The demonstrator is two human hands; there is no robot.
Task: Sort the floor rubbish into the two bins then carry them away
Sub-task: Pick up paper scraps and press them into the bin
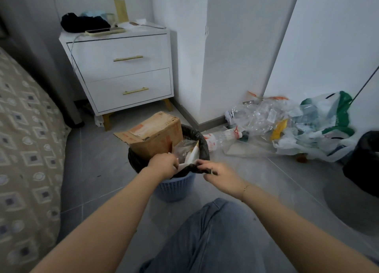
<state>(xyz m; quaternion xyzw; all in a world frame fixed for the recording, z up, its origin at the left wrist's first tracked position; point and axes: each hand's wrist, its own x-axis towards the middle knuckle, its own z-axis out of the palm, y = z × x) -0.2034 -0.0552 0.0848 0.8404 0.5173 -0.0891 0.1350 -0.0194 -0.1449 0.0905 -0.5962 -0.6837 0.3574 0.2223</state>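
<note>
Bins: two, blue bin (174, 187), black bin (364, 164).

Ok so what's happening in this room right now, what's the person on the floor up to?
A person is at a blue basket bin, both hands at its near rim. The right hand pinches the black liner; the left hand rests at the edge. A cardboard box and some wrappers already sit inside. A pile of plastic bags lies by the wall, beside a second black bin.
</note>
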